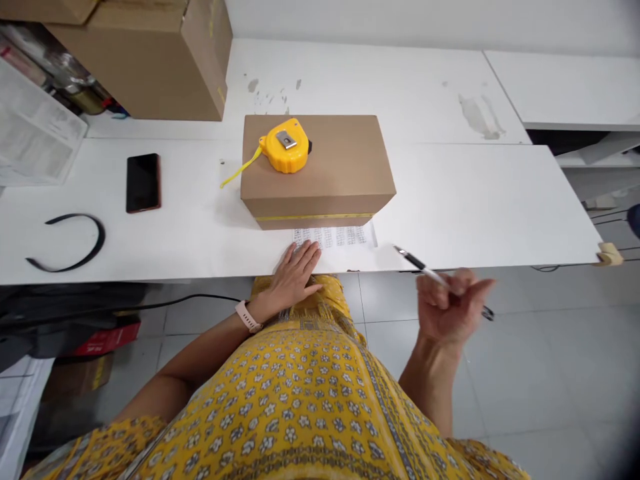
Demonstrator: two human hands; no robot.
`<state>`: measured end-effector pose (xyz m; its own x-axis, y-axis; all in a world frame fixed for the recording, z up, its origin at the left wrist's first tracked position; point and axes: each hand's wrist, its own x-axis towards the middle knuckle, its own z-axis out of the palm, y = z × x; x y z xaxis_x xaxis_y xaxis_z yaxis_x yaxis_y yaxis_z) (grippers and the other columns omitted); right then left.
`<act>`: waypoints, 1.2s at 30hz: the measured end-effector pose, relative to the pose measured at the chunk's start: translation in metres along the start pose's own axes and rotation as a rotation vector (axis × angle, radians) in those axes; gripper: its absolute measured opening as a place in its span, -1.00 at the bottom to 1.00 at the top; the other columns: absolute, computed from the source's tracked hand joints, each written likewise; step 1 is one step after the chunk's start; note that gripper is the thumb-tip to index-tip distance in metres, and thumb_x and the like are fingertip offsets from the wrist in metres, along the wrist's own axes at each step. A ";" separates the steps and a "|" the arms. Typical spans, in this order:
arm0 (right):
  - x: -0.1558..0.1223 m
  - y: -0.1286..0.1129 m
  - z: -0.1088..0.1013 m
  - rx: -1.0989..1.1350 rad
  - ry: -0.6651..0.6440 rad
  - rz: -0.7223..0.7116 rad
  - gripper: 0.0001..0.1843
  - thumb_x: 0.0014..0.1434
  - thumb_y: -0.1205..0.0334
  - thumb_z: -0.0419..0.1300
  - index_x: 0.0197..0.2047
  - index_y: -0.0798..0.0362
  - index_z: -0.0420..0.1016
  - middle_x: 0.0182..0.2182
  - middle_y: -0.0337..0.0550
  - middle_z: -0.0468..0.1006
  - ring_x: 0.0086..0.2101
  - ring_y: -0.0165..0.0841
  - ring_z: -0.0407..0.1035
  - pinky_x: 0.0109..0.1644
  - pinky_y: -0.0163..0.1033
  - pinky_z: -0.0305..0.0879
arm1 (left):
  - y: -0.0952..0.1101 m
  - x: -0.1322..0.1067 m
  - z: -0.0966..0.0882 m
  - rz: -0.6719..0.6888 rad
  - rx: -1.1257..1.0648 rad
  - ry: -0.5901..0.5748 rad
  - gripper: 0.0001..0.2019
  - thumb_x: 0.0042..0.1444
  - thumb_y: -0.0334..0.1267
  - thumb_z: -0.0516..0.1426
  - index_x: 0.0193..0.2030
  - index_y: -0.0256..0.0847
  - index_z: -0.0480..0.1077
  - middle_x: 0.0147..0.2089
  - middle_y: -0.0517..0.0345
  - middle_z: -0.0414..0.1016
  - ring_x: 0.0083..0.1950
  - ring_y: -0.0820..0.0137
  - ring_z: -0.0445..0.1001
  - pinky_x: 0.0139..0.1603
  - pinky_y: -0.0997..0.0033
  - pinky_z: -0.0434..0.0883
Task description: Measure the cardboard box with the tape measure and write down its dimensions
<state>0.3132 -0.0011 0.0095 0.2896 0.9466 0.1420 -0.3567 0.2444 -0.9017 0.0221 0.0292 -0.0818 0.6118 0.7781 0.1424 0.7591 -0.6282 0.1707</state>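
Note:
My left hand (296,272) lies flat at the table's front edge, its fingertips on the near side of a printed sheet (345,237). Most of that sheet is hidden under or behind a brown cardboard box (345,157). Off to the right, just in front of the table edge, my right hand (447,303) is closed around a pen (419,263), whose tip points up and left. On the box top rests a yellow tape measure (287,148) with a metal clip and a yellow wrist strap. Yellow tape with marks runs along the box's front face.
A smartphone (143,183) and a black headband (97,243) lie on the white table (480,207) to the left. Larger cardboard boxes (150,63) stand at the back left, by a stack of papers (35,127). A beige corner guard (609,254) caps the front right corner.

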 end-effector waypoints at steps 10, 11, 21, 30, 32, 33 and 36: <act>0.010 0.102 0.055 -0.194 -0.117 0.241 -0.53 0.03 -0.23 0.40 -0.42 -0.03 0.38 -0.55 -0.35 0.35 -0.50 -0.45 0.26 -0.34 -0.26 0.30 | 0.011 0.010 0.004 -0.084 0.015 0.063 -0.45 0.32 -0.20 0.16 0.42 -0.17 0.25 0.48 -0.09 0.23 0.51 0.06 0.15 0.50 -0.11 0.09; 0.013 0.108 0.057 -0.235 -0.111 0.230 -0.55 0.06 -0.21 0.39 -0.40 -0.04 0.38 -0.55 -0.36 0.33 -0.50 -0.46 0.24 -0.35 -0.27 0.28 | 0.011 0.010 0.003 -0.087 0.011 0.059 -0.45 0.32 -0.21 0.16 0.42 -0.17 0.25 0.48 -0.09 0.23 0.51 0.07 0.15 0.51 -0.11 0.10; 0.023 0.120 0.061 -0.485 -0.174 0.192 -0.65 0.08 -0.09 0.39 -0.32 -0.02 0.45 -0.41 -0.25 0.51 -0.36 -0.38 0.37 -0.25 -0.22 0.34 | 0.012 0.009 0.003 -0.097 0.003 0.048 -0.49 0.35 -0.20 0.12 0.41 -0.17 0.26 0.49 -0.09 0.21 0.53 0.09 0.12 0.53 -0.11 0.07; 0.024 0.126 0.063 -0.684 -0.226 0.106 -0.72 0.25 -0.01 0.24 -0.34 -0.03 0.31 -0.53 -0.36 0.32 -0.51 -0.45 0.18 -0.42 -0.28 0.12 | 0.013 0.009 -0.001 -0.079 0.017 0.064 -0.51 0.37 -0.21 0.10 0.40 -0.23 0.26 0.48 -0.07 0.23 0.51 0.10 0.15 0.52 -0.08 0.11; 0.026 0.127 0.063 -0.711 -0.203 0.089 -0.68 0.24 0.01 0.24 -0.41 -0.03 0.26 -0.59 -0.39 0.25 -0.54 -0.46 0.13 -0.44 -0.28 0.08 | 0.013 0.009 0.000 -0.083 0.008 0.066 -0.50 0.38 -0.20 0.09 0.41 -0.26 0.25 0.48 -0.08 0.22 0.51 0.11 0.14 0.53 -0.09 0.09; 0.026 0.128 0.063 -0.721 -0.193 0.075 -0.67 0.23 0.02 0.24 -0.43 -0.04 0.23 -0.61 -0.40 0.22 -0.54 -0.47 0.11 -0.44 -0.27 0.07 | 0.013 0.009 0.000 -0.085 0.002 0.067 -0.50 0.38 -0.20 0.09 0.41 -0.27 0.24 0.48 -0.09 0.22 0.52 0.11 0.13 0.53 -0.10 0.08; 0.026 0.130 0.065 -0.729 -0.187 0.053 -0.64 0.24 0.05 0.22 -0.47 -0.05 0.18 -0.63 -0.41 0.16 -0.55 -0.46 0.09 -0.43 -0.26 0.07 | 0.013 0.008 0.001 -0.082 -0.015 0.067 -0.50 0.36 -0.20 0.11 0.39 -0.29 0.25 0.48 -0.10 0.22 0.52 0.10 0.13 0.53 -0.12 0.08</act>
<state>0.2168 0.0687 -0.0777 0.1095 0.9890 0.0994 0.3312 0.0580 -0.9418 0.0369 0.0276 -0.0791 0.5310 0.8252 0.1923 0.8025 -0.5627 0.1987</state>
